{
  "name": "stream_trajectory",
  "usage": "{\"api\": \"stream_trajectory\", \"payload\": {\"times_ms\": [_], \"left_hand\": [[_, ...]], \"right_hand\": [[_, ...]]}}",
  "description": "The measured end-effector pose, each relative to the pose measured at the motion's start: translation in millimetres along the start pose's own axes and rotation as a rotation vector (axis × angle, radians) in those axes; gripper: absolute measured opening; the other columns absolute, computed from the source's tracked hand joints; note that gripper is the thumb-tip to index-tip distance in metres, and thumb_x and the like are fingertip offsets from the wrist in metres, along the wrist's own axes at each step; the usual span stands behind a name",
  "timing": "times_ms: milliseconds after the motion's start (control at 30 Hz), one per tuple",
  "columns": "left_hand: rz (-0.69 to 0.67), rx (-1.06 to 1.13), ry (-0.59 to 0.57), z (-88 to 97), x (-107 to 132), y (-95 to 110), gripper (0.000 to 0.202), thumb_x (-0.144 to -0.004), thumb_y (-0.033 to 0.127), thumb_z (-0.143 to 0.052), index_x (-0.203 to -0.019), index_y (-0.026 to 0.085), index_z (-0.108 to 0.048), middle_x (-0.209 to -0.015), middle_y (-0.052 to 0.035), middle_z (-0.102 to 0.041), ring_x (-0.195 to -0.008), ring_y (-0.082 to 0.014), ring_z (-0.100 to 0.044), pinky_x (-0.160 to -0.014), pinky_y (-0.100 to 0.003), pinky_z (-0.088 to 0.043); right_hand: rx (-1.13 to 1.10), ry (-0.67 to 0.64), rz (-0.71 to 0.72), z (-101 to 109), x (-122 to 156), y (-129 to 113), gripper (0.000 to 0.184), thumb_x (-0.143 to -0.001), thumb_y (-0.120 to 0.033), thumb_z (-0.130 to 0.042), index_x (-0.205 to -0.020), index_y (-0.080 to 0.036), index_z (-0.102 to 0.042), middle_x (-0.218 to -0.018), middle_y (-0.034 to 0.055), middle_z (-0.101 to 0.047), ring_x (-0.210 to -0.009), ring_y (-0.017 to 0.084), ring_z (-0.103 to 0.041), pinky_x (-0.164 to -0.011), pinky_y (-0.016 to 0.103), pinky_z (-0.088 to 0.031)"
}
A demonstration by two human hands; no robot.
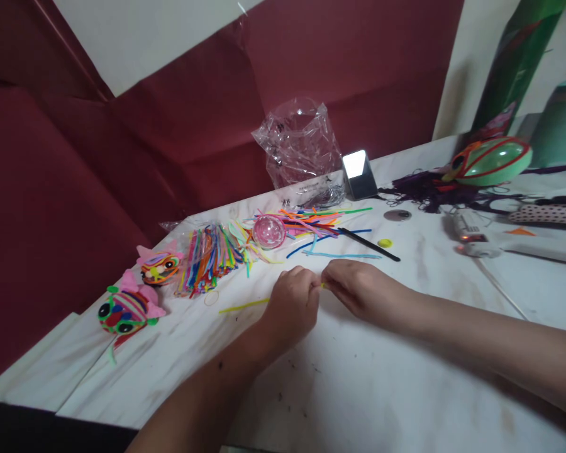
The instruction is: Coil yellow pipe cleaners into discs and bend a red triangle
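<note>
A yellow pipe cleaner (243, 306) runs through my left hand (294, 296), its long tail sticking out to the left over the white table (368, 390). My left fingers are closed around it. Close on the right, my right hand (349, 284) pinches the short yellow end that shows between the two hands. Most of its fingertips are hidden from this angle. Just beyond my hands lie a light blue pipe cleaner (342, 255), a black one (370, 244) and a small yellow coil (385, 243).
Bundled coloured pipe cleaners (212, 258) and a pink clear dome (269, 231) lie behind. Two decorated fish (129, 309) stand left. A plastic bag (302, 145) and a dark device (360, 174) are at the back. A glue gun (474, 236) and green balloon-like fish (497, 162) lie right.
</note>
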State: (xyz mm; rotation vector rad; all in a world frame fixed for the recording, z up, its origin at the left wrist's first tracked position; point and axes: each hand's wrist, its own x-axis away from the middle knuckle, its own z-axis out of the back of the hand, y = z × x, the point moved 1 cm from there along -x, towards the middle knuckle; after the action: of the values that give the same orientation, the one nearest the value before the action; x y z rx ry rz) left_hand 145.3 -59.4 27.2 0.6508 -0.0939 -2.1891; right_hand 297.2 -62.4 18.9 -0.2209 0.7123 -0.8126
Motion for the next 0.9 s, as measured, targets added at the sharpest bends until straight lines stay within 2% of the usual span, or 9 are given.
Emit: {"api": "stream_trajectory", "payload": {"times_ms": [67, 133, 300, 400, 533, 667, 800, 900], "left_hand": [[-0.008, 0.004, -0.002, -0.2, 0.1, 0.8, 0.01, -0.072, 0.011, -0.041, -0.065, 0.018, -0.046, -0.068, -0.0022, -0.052, -0.068, -0.0155, -0.047, -0.063, -0.027, -0.037], [0.007, 0.058, 0.031, 2.3, -0.6, 2.1, 0.01, -0.07, 0.011, -0.043, -0.064, 0.018, -0.046, -0.066, -0.0013, -0.051, -0.067, -0.0147, -0.047, -0.062, -0.026, -0.037], [0.166, 0.281, 0.205, 11.1, -1.9, 5.5, 0.009, -0.071, 0.013, -0.046, -0.063, 0.017, -0.048, -0.063, 0.0012, -0.051, -0.064, -0.0119, -0.049, -0.062, -0.023, -0.038], [0.239, 0.358, 0.234, 8.2, -0.2, 7.6, 0.01, -0.072, 0.016, -0.048, -0.062, 0.017, -0.049, -0.061, 0.0019, -0.051, -0.062, -0.0113, -0.049, -0.061, -0.022, -0.039], [0.258, 0.36, 0.234, 2.1, 2.0, 9.2, 0.01, -0.072, 0.015, -0.049, -0.062, 0.016, -0.05, -0.062, 0.0019, -0.053, -0.063, -0.0111, -0.05, -0.061, -0.022, -0.039], [0.243, 0.357, 0.16, 4.2, 0.6, 6.7, 0.008, -0.074, 0.016, -0.048, -0.067, 0.016, -0.053, -0.066, 0.0009, -0.055, -0.065, -0.0117, -0.051, -0.063, -0.023, -0.04], [0.11, 0.154, 0.083, 5.9, -0.2, 1.6, 0.008, -0.073, 0.011, -0.047, -0.069, 0.016, -0.052, -0.071, -0.0018, -0.055, -0.07, -0.0141, -0.05, -0.064, -0.025, -0.039], [-0.007, -0.054, 0.051, 0.1, 1.9, -1.5, 0.012, -0.076, 0.011, -0.041, -0.069, 0.017, -0.049, -0.073, -0.0047, -0.054, -0.072, -0.017, -0.048, -0.066, -0.029, -0.038]], "right_hand": [[0.009, -0.005, 0.004, 0.5, -0.2, 0.6, 0.016, -0.077, -0.014, -0.04, -0.075, -0.013, -0.057, -0.07, 0.0081, -0.059, -0.064, 0.017, -0.053, -0.059, 0.028, -0.04], [-0.084, -0.008, -0.069, 2.6, -1.6, 1.3, 0.015, -0.077, -0.017, -0.042, -0.074, -0.014, -0.057, -0.069, 0.0063, -0.059, -0.064, 0.017, -0.053, -0.059, 0.028, -0.04], [-0.65, -0.023, -0.309, 3.4, -5.6, 0.2, 0.018, -0.076, -0.034, -0.052, -0.077, -0.017, -0.056, -0.07, 0.0005, -0.058, -0.067, 0.014, -0.054, -0.063, 0.026, -0.042], [-0.759, 0.064, -0.376, -1.6, -4.2, -1.8, 0.021, -0.072, -0.037, -0.057, -0.075, -0.017, -0.057, -0.068, -0.0002, -0.058, -0.067, 0.013, -0.054, -0.065, 0.026, -0.042], [-0.662, 0.166, -0.4, -5.6, 0.0, -3.4, 0.019, -0.074, -0.035, -0.055, -0.071, -0.017, -0.056, -0.067, 0.0005, -0.058, -0.065, 0.014, -0.053, -0.062, 0.026, -0.041], [-0.514, 0.142, -0.338, -4.0, 1.2, -3.3, 0.016, -0.079, -0.032, -0.048, -0.071, -0.018, -0.053, -0.064, -0.0005, -0.055, -0.062, 0.013, -0.051, -0.058, 0.025, -0.04], [-0.28, 0.087, -0.253, -1.8, 0.2, -2.4, 0.014, -0.08, -0.025, -0.045, -0.07, -0.018, -0.052, -0.062, -0.0004, -0.055, -0.059, 0.013, -0.05, -0.054, 0.024, -0.038], [-0.126, 0.048, -0.124, -0.7, 0.2, -1.6, 0.015, -0.079, -0.018, -0.042, -0.073, -0.016, -0.056, -0.067, 0.0027, -0.059, -0.061, 0.014, -0.052, -0.056, 0.024, -0.039]]}}
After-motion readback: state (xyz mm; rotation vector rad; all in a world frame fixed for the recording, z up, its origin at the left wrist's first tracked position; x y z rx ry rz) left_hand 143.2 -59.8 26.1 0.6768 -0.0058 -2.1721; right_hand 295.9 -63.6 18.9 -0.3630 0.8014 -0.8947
